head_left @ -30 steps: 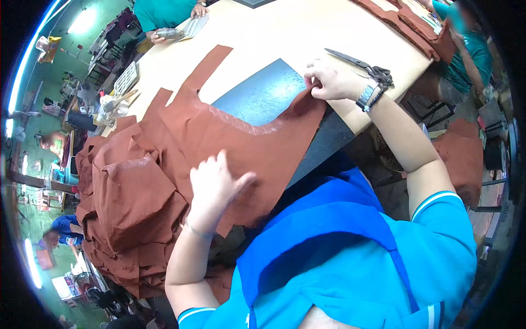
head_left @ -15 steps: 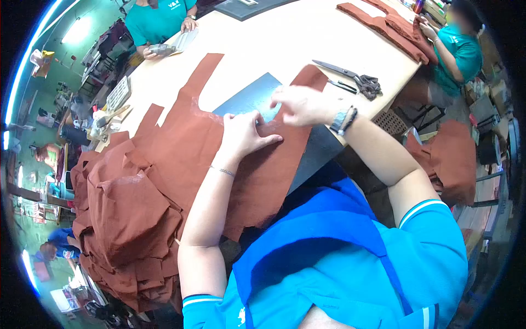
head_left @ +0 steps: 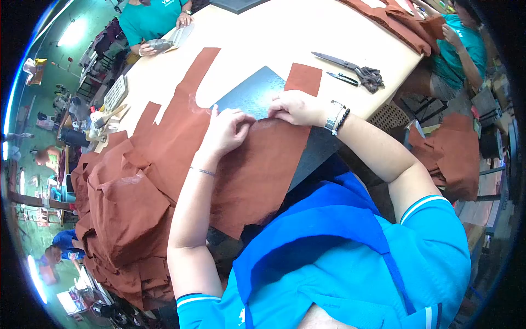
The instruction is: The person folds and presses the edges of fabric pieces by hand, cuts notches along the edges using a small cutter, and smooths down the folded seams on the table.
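Note:
A rust-brown cloth piece [head_left: 257, 170] lies over a dark, shiny board [head_left: 249, 93], its curved upper edge showing a glossy strip. At that edge my left hand [head_left: 227, 131] has thumb and fingers pressed together on the cloth. Just to its right, my right hand [head_left: 296, 108] pinches the same edge, fingertips close to the left hand's. Beyond the right hand a cloth strip [head_left: 304, 78] lies flat on the table. To the left, crumpled brown cloth [head_left: 129, 214] is heaped over the table's edge.
Large dark scissors [head_left: 350, 67] and small snips [head_left: 342, 78] lie on the pale table [head_left: 252, 41] at the right. A co-worker [head_left: 150, 24] holds a bottle at the far left. Another person [head_left: 460, 49] handles brown cloth at the right. A brush [head_left: 112, 115] lies at the left edge.
The cloth's right part, lifted by my right hand earlier, now lies flat. My left hand came up to the curved edge, then shifted slightly left; my right hand moved left and down to it.

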Demonstrator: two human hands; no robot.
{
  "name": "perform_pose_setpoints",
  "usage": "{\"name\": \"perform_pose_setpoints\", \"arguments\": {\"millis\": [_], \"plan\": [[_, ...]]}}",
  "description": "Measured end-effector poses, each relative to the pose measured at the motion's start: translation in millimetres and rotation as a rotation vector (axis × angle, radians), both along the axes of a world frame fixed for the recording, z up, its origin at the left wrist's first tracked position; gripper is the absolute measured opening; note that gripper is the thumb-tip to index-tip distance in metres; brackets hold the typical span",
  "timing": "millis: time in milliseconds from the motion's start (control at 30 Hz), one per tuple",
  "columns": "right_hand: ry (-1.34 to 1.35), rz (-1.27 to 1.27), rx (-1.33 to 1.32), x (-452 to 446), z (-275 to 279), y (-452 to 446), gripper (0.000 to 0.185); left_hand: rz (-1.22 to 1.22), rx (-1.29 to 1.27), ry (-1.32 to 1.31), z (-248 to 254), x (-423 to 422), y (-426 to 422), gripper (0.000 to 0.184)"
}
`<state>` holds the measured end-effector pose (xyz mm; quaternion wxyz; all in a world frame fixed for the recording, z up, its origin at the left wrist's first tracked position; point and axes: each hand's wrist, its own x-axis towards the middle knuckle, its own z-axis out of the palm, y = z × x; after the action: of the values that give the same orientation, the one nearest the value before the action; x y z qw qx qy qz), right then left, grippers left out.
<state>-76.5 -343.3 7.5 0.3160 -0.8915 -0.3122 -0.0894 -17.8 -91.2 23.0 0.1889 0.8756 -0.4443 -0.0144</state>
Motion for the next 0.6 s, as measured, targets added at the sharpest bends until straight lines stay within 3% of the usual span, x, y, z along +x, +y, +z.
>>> {"name": "perform_pose_setpoints", "arguments": {"millis": [300, 400, 600], "plan": [[-0.263, -0.041, -0.237, -24.0, -10.9, 6.1, 0.026, -0.101, -0.02, -0.4, -18.4, 6.4, 20.6, 0.015], [-0.263, -0.096, -0.318, -32.3, -8.4, 13.2, 0.017, -0.113, -0.033, -0.495, -23.8, 5.5, 21.4, 0.017], [-0.336, -0.212, -0.504, -41.8, 6.6, 40.3, 0.023, -0.129, -0.103, -0.508, -30.4, 6.5, 21.6, 0.018]]}}
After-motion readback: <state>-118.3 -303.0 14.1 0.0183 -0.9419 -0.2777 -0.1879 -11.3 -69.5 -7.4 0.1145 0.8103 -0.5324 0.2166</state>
